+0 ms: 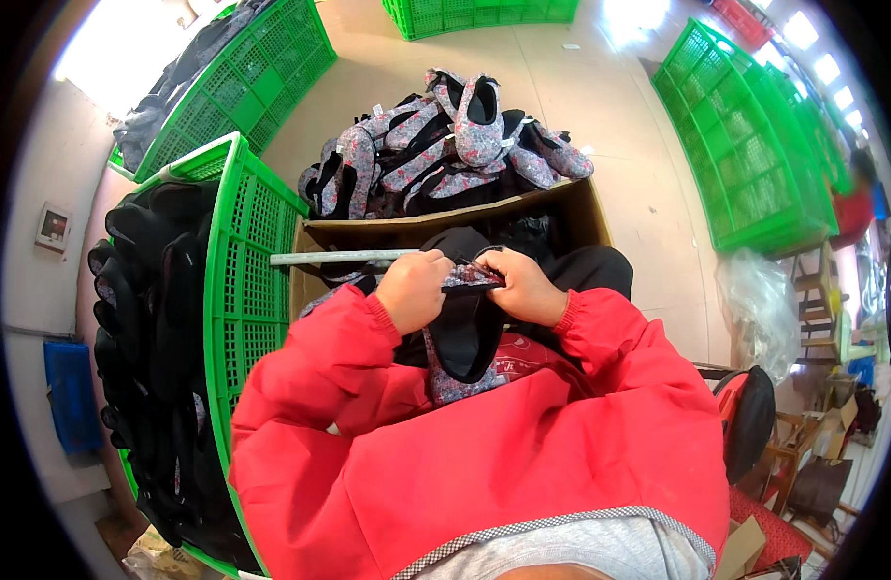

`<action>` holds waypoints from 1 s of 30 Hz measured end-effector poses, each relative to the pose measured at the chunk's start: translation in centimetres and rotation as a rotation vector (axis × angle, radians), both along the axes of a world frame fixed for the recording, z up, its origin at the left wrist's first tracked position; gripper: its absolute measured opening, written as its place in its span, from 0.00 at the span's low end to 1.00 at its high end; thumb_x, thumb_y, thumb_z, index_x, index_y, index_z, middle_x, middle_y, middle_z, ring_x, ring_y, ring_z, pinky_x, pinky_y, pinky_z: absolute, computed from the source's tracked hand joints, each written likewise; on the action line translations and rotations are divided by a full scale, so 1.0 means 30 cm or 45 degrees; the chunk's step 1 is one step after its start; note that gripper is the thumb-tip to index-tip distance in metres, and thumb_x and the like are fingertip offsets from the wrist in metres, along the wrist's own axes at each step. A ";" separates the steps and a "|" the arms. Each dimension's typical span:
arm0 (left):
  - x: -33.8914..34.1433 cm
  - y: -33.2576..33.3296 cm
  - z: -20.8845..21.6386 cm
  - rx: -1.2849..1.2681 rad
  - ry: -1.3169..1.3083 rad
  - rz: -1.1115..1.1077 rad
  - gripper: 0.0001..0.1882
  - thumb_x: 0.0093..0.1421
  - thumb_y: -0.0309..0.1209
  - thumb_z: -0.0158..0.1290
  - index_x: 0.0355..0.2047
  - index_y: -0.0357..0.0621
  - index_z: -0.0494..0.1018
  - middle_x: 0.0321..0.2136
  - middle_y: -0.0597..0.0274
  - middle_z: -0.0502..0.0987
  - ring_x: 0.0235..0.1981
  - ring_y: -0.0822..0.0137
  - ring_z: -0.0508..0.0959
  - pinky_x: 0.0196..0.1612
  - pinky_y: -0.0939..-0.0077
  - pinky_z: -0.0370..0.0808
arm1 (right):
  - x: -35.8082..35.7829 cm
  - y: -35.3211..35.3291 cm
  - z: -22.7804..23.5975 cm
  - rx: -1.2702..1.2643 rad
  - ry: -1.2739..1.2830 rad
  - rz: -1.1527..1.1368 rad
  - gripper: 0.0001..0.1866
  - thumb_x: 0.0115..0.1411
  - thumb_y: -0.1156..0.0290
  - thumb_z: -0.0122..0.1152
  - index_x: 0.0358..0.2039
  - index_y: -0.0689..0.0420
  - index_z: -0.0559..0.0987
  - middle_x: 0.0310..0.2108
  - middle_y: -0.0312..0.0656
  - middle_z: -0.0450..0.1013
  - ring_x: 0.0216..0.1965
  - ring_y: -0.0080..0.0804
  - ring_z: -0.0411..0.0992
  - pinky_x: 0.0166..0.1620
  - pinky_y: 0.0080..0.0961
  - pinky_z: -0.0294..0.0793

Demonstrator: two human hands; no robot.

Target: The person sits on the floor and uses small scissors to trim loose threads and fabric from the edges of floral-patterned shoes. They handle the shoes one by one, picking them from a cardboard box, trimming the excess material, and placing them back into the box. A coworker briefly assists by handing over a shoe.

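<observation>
As the black-lined shoe (465, 338) is hanging from mid-dial toward six o'clock, the left hand (414, 290) and right hand (525, 287) are pinching its rim (473, 287), both nearly closed, presumably keeping it taut, while a shoe pile (477, 145) is sitting at twelve, probably for easy reach.

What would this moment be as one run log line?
left hand: gripping patterned shoe | right hand: gripping same shoe | ahead: heaped shoes | left side: green crate
</observation>
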State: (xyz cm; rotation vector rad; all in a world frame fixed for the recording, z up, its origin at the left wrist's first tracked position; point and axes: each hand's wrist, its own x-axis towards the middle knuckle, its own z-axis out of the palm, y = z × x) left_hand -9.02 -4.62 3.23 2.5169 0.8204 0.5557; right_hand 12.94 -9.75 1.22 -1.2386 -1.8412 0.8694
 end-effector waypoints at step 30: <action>-0.103 -0.141 -0.078 -1.714 -2.310 -0.210 0.27 0.70 0.48 0.40 0.61 0.43 0.66 0.58 0.52 0.72 0.58 0.52 0.72 0.63 0.50 0.67 | 0.000 -0.212 -0.228 -0.991 1.489 -0.007 0.25 0.65 0.57 0.59 0.55 0.61 0.70 0.46 0.40 0.74 0.45 0.27 0.74 0.53 0.28 0.73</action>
